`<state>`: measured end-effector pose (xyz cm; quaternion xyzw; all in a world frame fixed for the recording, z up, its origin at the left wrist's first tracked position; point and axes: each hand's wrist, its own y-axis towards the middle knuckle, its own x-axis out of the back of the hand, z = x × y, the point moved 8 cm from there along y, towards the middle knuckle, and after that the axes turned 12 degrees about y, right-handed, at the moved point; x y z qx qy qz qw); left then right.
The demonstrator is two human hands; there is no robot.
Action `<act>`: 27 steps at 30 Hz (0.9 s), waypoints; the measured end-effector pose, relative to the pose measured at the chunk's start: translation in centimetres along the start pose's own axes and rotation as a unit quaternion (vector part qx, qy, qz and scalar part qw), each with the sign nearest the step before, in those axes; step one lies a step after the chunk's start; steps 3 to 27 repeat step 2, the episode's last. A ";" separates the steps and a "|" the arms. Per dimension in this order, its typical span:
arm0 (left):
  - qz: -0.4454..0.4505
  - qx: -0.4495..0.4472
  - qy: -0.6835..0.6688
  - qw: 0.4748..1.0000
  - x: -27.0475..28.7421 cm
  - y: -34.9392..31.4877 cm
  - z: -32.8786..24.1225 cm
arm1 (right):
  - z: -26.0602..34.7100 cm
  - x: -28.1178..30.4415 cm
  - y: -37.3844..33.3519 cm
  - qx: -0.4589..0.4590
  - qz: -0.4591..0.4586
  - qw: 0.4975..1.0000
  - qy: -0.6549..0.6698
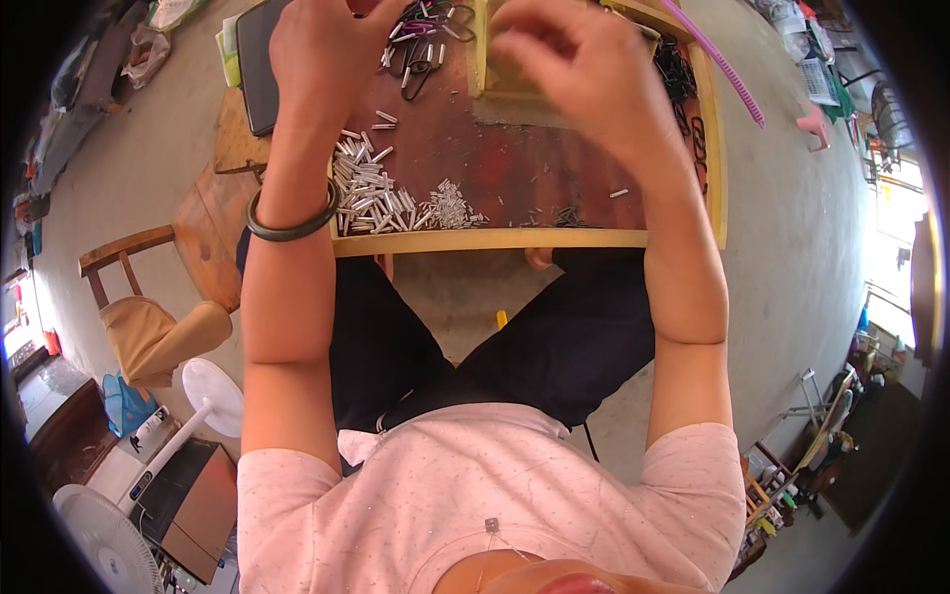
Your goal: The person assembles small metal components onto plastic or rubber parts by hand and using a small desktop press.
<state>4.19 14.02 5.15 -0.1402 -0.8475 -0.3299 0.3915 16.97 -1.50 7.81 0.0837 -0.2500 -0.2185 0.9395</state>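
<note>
At the upper left, my left hand (327,45) is over the worktable's left side, its fingers cut off by the top edge. A dark bracelet circles that wrist. Next to it lie dark and purple loops with silver tubes (421,57). My right hand (584,61) hovers over a yellow-framed box (482,64), slightly blurred, thumb and fingers apart, with nothing visible in them. Below the left hand, a heap of silver metal tubes (364,186) rests on the reddish-brown tabletop (495,163). Beside it is a pile of smaller metal pieces (453,205).
A yellow wooden rim (495,239) borders the tabletop. Dark loops (676,74) lie along its right side, and a purple ribbed strip (727,74) sticks out beyond. A dark flat panel (259,64) stands at the left. A wooden chair (129,247) and white fan (213,393) are farther left.
</note>
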 end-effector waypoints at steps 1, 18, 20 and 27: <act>0.002 0.016 0.000 1.000 0.1 0.2 0.9 | 0.8 -1.9 -0.8 0.098 0.075 0.989 -0.076; 0.002 0.018 0.000 1.000 0.1 0.1 1.1 | 0.7 -2.2 -0.8 0.097 0.077 0.989 -0.076; 0.002 0.018 0.000 1.000 0.1 0.1 1.1 | 0.7 -2.2 -0.8 0.097 0.077 0.989 -0.076; 0.002 0.018 0.000 1.000 0.1 0.1 1.1 | 0.7 -2.2 -0.8 0.097 0.077 0.989 -0.076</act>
